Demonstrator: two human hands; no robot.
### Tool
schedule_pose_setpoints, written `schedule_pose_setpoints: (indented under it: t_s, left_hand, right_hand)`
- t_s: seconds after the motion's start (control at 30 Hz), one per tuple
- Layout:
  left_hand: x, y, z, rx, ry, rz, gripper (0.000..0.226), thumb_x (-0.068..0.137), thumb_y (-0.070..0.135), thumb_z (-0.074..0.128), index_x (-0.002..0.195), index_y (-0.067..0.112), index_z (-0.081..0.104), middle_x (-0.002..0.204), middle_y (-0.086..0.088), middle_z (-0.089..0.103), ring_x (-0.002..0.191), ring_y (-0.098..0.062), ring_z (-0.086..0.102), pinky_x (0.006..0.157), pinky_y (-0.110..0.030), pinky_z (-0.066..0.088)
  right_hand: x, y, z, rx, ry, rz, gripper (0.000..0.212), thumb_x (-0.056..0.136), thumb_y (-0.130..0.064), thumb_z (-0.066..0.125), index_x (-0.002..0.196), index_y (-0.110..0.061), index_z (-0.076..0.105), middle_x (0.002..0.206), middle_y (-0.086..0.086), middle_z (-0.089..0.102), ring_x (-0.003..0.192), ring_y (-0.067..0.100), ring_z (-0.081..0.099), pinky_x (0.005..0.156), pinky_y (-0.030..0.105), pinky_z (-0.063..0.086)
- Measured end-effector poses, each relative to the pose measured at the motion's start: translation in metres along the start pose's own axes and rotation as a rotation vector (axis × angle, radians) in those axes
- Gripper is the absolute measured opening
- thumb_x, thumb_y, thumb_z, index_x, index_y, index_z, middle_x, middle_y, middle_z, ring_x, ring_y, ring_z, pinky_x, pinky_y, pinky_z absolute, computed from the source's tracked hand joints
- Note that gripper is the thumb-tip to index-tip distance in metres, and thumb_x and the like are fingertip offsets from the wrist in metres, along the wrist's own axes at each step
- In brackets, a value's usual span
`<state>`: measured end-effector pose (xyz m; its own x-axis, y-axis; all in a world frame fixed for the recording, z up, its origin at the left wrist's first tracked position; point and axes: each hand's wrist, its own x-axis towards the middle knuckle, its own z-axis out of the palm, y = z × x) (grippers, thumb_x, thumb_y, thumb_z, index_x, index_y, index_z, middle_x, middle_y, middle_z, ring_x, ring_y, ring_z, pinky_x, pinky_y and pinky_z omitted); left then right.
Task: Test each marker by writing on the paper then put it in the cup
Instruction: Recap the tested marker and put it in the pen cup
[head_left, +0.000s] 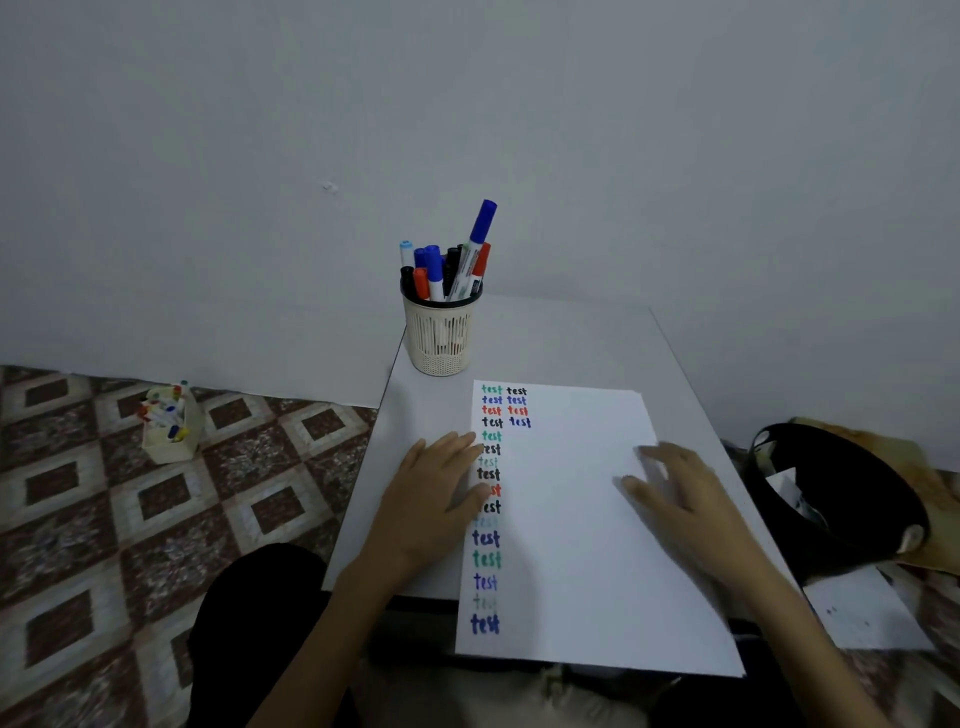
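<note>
A white sheet of paper (576, 545) lies on the small grey table (561, 338), with several coloured "test" words down its left side. Behind it stands a cream mesh cup (441, 338) filled with several markers (452, 265); a blue-capped one sticks up highest. My left hand (431, 499) rests flat on the paper's left edge, covering parts of some words. My right hand (680, 499) lies with spread fingers on the paper's right side, slightly blurred. Neither hand holds a marker.
On the patterned floor to the left stands a small cream box (169, 431) with several more markers. A black round bin (836, 499) sits to the right of the table. The wall rises just behind the table.
</note>
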<state>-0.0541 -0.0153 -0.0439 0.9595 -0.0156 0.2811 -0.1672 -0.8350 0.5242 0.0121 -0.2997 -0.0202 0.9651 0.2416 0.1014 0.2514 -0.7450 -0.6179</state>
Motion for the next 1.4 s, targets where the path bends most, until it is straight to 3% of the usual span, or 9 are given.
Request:
schedule_pose_setpoints:
  t_s: [0.13, 0.27, 0.37, 0.5, 0.6, 0.7, 0.83, 0.97, 1.4]
  left_hand:
    - [-0.003, 0.002, 0.000, -0.001, -0.009, -0.014, 0.080, 0.076, 0.064, 0.018, 0.141, 0.021, 0.036, 0.148, 0.007, 0.033, 0.138, -0.004, 0.021, 0.115, -0.026, 0.002]
    - [-0.005, 0.003, -0.001, -0.021, -0.012, -0.018, 0.078, 0.077, 0.065, 0.022, 0.139, 0.020, 0.038, 0.148, 0.005, 0.035, 0.137, -0.005, 0.024, 0.114, -0.026, 0.004]
    - [-0.025, 0.016, -0.009, -0.128, -0.029, 0.006, 0.078, 0.076, 0.072, 0.032, 0.137, 0.025, 0.041, 0.145, 0.013, 0.034, 0.133, 0.002, 0.024, 0.115, -0.031, 0.009]
    - [-0.072, 0.034, -0.018, -0.221, -0.052, 0.207, 0.054, 0.078, 0.065, 0.056, 0.125, 0.038, 0.053, 0.138, 0.029, 0.036, 0.131, 0.005, 0.028, 0.108, -0.027, 0.026]
    - [-0.095, 0.038, -0.019, -0.186, -0.076, 0.354, 0.053, 0.074, 0.058, 0.070, 0.121, 0.038, 0.057, 0.133, 0.025, 0.044, 0.130, -0.002, 0.036, 0.106, -0.024, 0.030]
    - [-0.102, 0.036, -0.009, -0.114, 0.022, 0.507, 0.035, 0.079, 0.045, 0.072, 0.110, 0.029, 0.065, 0.121, 0.016, 0.055, 0.120, -0.006, 0.049, 0.101, -0.037, 0.036]
    - [-0.100, 0.030, -0.002, -0.107, 0.170, 0.567, 0.013, 0.087, 0.023, 0.067, 0.099, 0.020, 0.070, 0.109, 0.010, 0.062, 0.106, -0.008, 0.057, 0.087, -0.036, 0.046]
    - [-0.091, 0.030, -0.006, -0.105, 0.195, 0.454, 0.015, 0.091, 0.025, 0.059, 0.101, 0.021, 0.070, 0.107, 0.012, 0.065, 0.102, -0.004, 0.059, 0.082, -0.029, 0.050]
    - [-0.057, 0.019, -0.007, -0.076, 0.193, 0.319, 0.020, 0.091, 0.029, 0.052, 0.105, 0.025, 0.066, 0.111, 0.014, 0.066, 0.105, 0.002, 0.058, 0.085, -0.025, 0.052]
  right_hand:
    - [-0.012, -0.007, 0.019, -0.156, 0.006, -0.033, 0.057, 0.094, -0.048, 0.049, 0.143, -0.019, 0.043, 0.157, 0.006, 0.027, 0.147, 0.016, 0.017, 0.121, 0.041, 0.002]
    - [-0.019, -0.013, 0.015, -0.054, 0.027, -0.052, 0.069, 0.089, -0.064, 0.043, 0.148, -0.029, 0.033, 0.161, 0.000, 0.014, 0.148, 0.012, 0.007, 0.121, 0.041, 0.001]
    - [-0.042, -0.020, 0.004, -0.031, -0.053, -0.222, 0.076, 0.079, -0.078, 0.043, 0.145, -0.042, 0.030, 0.159, -0.017, 0.009, 0.147, 0.002, 0.004, 0.121, 0.038, 0.005]
    - [-0.076, -0.019, -0.005, -0.149, -0.317, -0.582, 0.070, 0.077, -0.073, 0.058, 0.139, -0.046, 0.040, 0.151, -0.023, 0.028, 0.141, -0.008, 0.016, 0.119, 0.024, 0.013]
    - [-0.095, -0.013, -0.006, -0.241, -0.239, -0.735, 0.055, 0.077, -0.070, 0.062, 0.123, -0.040, 0.053, 0.139, -0.018, 0.045, 0.131, -0.001, 0.038, 0.108, 0.018, 0.032]
    - [-0.104, -0.013, -0.003, -0.250, -0.112, -0.837, 0.027, 0.084, -0.047, 0.067, 0.104, -0.031, 0.059, 0.121, -0.015, 0.054, 0.114, 0.003, 0.053, 0.089, 0.020, 0.045]
    - [-0.102, -0.013, 0.000, -0.188, -0.002, -0.847, 0.008, 0.093, -0.032, 0.061, 0.097, -0.026, 0.065, 0.107, -0.014, 0.061, 0.102, 0.000, 0.059, 0.076, 0.015, 0.048]
    - [-0.086, -0.014, 0.006, -0.133, 0.036, -0.779, 0.009, 0.093, -0.032, 0.060, 0.093, -0.026, 0.067, 0.099, -0.015, 0.067, 0.096, 0.001, 0.065, 0.067, 0.024, 0.055]
    - [-0.045, -0.011, 0.026, -0.078, 0.137, -0.695, 0.027, 0.091, -0.039, 0.057, 0.094, -0.021, 0.076, 0.100, -0.010, 0.071, 0.091, 0.001, 0.066, 0.073, 0.024, 0.055]
